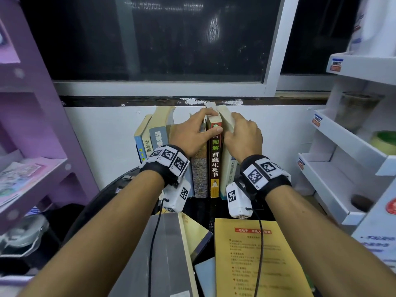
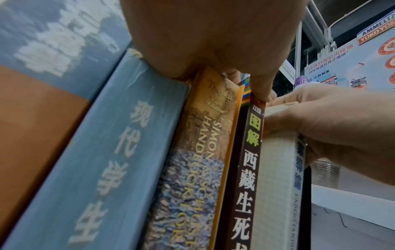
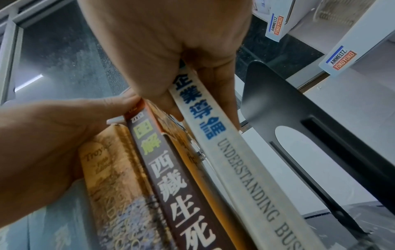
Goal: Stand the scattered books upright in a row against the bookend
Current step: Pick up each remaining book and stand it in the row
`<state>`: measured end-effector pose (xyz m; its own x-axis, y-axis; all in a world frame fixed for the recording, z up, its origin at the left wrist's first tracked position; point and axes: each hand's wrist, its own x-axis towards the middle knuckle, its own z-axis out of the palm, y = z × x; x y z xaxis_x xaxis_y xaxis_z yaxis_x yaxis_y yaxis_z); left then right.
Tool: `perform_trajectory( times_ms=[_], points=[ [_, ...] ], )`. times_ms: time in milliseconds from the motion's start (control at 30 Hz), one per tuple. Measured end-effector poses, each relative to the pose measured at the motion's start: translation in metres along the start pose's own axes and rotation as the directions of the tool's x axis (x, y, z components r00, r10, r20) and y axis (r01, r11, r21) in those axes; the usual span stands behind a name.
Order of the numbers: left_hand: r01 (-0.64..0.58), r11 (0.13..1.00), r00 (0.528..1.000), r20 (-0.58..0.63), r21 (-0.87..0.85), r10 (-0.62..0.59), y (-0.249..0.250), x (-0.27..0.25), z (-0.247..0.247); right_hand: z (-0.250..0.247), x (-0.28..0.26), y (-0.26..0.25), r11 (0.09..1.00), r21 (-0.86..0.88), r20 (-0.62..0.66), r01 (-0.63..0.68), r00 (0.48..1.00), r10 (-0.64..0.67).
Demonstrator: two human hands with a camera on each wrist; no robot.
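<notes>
Several books stand upright in a row (image 1: pixel 158 136) against the white wall. My left hand (image 1: pixel 211 122) pinches the top of the brown book with Chinese title (image 1: pixel 215 163), thumb (image 2: pixel 261 91) on its spine, fingers over its top edge. My right hand (image 1: pixel 231 127) grips the cream "Understanding Business" book (image 3: pixel 241 162) just right of it, thumb between the two books. The black metal bookend (image 3: pixel 299 104) stands to the right of the cream book, with a gap at the top; my right wrist hides it in the head view. A yellow book (image 1: pixel 252 254) and a grey book (image 1: pixel 162 254) lie flat in front.
A purple shelf unit (image 1: pixel 32 125) stands at the left, white display shelves (image 1: pixel 342 159) at the right. A dark window (image 1: pixel 150 39) sits above the wall behind the row. More flat books (image 1: pixel 204 273) lie between the grey and yellow ones.
</notes>
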<state>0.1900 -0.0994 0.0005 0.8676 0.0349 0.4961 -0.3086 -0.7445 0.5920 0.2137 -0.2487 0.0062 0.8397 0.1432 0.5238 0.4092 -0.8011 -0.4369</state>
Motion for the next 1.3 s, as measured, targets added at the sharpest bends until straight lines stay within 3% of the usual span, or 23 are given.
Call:
perform_trajectory(
  times_ms=[267, 400, 500, 667, 1300],
  points=[
    [-0.04, 0.999, 0.999, 0.007, 0.01, 0.04, -0.005, 0.002, 0.002, 0.001, 0.006, 0.0, 0.999, 0.047, 0.031, -0.018, 0.999, 0.017],
    [-0.058, 0.998, 0.998, 0.026, 0.02, 0.057, -0.008, 0.003, 0.002, -0.004, 0.012, 0.006, 0.984, 0.166, 0.157, -0.064, 0.987, 0.037],
    [-0.057, 0.998, 0.998, 0.039, 0.003, 0.056, -0.01, 0.004, 0.001, -0.008, 0.012, 0.01, 0.973, 0.227, 0.271, -0.04, 0.962, -0.023],
    [-0.056, 0.998, 0.998, 0.04, -0.004, 0.056, -0.011, 0.005, 0.002, -0.011, 0.011, 0.017, 0.981, 0.193, 0.434, 0.001, 0.897, -0.086],
    [-0.031, 0.999, 0.999, 0.035, 0.007, 0.031, -0.009, 0.004, 0.001, -0.006, 0.014, 0.022, 0.953, 0.293, 0.411, 0.069, 0.892, -0.191]
  ],
)
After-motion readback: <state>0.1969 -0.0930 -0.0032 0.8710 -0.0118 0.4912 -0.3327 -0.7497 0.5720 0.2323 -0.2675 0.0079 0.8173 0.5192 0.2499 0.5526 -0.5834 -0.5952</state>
